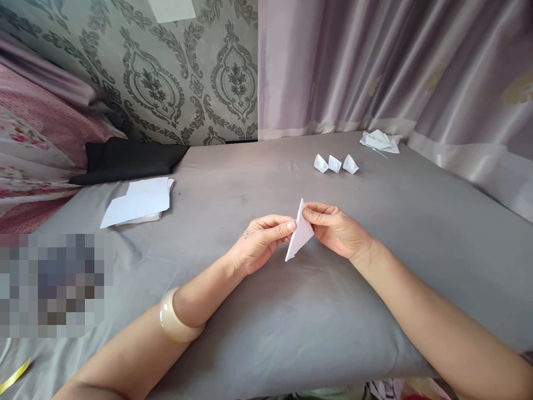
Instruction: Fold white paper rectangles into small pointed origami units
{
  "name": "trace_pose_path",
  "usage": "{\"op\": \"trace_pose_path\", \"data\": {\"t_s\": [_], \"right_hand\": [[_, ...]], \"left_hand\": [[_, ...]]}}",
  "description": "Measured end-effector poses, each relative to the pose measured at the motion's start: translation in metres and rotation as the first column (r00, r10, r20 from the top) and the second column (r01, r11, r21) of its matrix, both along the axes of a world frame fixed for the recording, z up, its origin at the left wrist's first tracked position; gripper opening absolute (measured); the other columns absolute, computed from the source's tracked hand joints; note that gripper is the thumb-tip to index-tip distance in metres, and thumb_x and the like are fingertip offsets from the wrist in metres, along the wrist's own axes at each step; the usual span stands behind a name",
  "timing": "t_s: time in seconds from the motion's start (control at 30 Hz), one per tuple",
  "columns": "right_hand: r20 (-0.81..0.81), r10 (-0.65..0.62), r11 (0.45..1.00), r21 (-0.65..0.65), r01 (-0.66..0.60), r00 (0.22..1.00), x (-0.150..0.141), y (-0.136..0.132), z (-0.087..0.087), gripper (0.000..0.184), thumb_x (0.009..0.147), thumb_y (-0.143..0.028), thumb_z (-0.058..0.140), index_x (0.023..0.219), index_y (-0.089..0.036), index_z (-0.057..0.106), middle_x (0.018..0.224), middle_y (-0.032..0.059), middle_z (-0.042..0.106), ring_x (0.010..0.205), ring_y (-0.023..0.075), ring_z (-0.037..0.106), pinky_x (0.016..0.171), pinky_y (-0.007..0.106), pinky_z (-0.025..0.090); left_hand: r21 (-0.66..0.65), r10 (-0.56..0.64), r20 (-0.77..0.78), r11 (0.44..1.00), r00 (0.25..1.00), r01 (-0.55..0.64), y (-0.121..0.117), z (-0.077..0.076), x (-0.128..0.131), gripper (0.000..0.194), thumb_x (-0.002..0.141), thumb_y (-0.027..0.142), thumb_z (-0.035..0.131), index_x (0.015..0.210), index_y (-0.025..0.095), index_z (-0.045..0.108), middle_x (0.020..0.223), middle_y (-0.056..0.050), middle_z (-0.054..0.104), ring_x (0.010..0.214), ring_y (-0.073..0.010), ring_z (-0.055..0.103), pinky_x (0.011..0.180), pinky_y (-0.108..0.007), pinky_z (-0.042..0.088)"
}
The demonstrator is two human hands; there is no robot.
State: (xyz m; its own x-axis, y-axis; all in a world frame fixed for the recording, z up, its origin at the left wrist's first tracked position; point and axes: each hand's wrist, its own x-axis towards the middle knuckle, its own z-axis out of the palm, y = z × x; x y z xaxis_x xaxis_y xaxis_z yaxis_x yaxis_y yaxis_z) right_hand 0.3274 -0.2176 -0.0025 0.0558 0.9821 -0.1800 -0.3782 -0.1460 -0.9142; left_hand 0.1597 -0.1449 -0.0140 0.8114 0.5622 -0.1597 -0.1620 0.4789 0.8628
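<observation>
Between my two hands a folded white paper triangle is held up above the grey sheet, one long edge turned toward the left. My left hand pinches that edge between thumb and fingers. On the other side, my right hand grips the paper near its upper part, thumb on the near face. Some fingertips are hidden behind the paper. Beyond the hands stand three small folded paper shapes, a left one, a middle one and a right one.
A stack of white paper lies at the left, in front of a black cloth. More folded paper and a thin teal stick are at the back right. Curtains hang behind. A yellow strip lies at bottom left.
</observation>
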Motion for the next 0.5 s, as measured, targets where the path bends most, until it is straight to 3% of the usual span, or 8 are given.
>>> {"op": "trace_pose_path", "data": {"t_s": [0.13,0.27,0.4,0.5], "right_hand": [[-0.011,0.032,0.999,0.019,-0.032,0.999,0.002,-0.001,0.001,0.016,0.073,-0.039,0.074,0.078,-0.024,0.072,0.075,-0.0007,0.069,0.075,0.016,0.064,0.077,0.035,0.049],[0.217,-0.06,0.996,0.081,0.043,0.974,0.002,-0.002,0.003,0.018,0.076,-0.039,0.071,0.08,-0.022,0.073,0.077,0.0001,0.07,0.075,0.0153,0.063,0.078,0.034,0.048],[0.554,-0.206,0.969,0.232,0.088,0.807,-0.006,-0.005,0.006,0.019,0.08,-0.039,0.066,0.079,-0.022,0.072,0.079,0.0002,0.068,0.074,0.0149,0.06,0.073,0.031,0.047],[0.706,-0.237,0.951,0.308,0.012,0.667,-0.015,-0.007,0.009,0.021,0.086,-0.038,0.058,0.078,-0.023,0.071,0.081,0.0006,0.066,0.075,0.0149,0.059,0.07,0.031,0.047]], "left_hand": [[0.082,-0.004,-0.008,0.997,1.0,0.005,-0.001,0.002,-0.001,0.018,0.073,0.035,0.076,0.078,0.017,0.073,0.07,-0.002,0.065,0.066,-0.0118,0.058,0.066,-0.028,0.047],[0.341,0.137,-0.026,0.932,0.99,-0.12,-0.002,-0.001,-0.002,0.019,0.079,0.032,0.071,0.09,0.017,0.071,0.081,-0.003,0.069,0.071,-0.0121,0.06,0.071,-0.028,0.048],[0.511,0.122,-0.094,0.858,0.988,-0.057,0.0,-0.007,-0.001,0.024,0.078,0.031,0.07,0.097,0.016,0.068,0.093,-0.006,0.069,0.085,-0.0164,0.063,0.076,-0.029,0.049],[0.483,0.043,-0.129,0.875,0.991,0.025,0.001,-0.009,0.0,0.022,0.076,0.032,0.071,0.09,0.015,0.066,0.083,-0.005,0.068,0.076,-0.0151,0.062,0.068,-0.026,0.049]]}}
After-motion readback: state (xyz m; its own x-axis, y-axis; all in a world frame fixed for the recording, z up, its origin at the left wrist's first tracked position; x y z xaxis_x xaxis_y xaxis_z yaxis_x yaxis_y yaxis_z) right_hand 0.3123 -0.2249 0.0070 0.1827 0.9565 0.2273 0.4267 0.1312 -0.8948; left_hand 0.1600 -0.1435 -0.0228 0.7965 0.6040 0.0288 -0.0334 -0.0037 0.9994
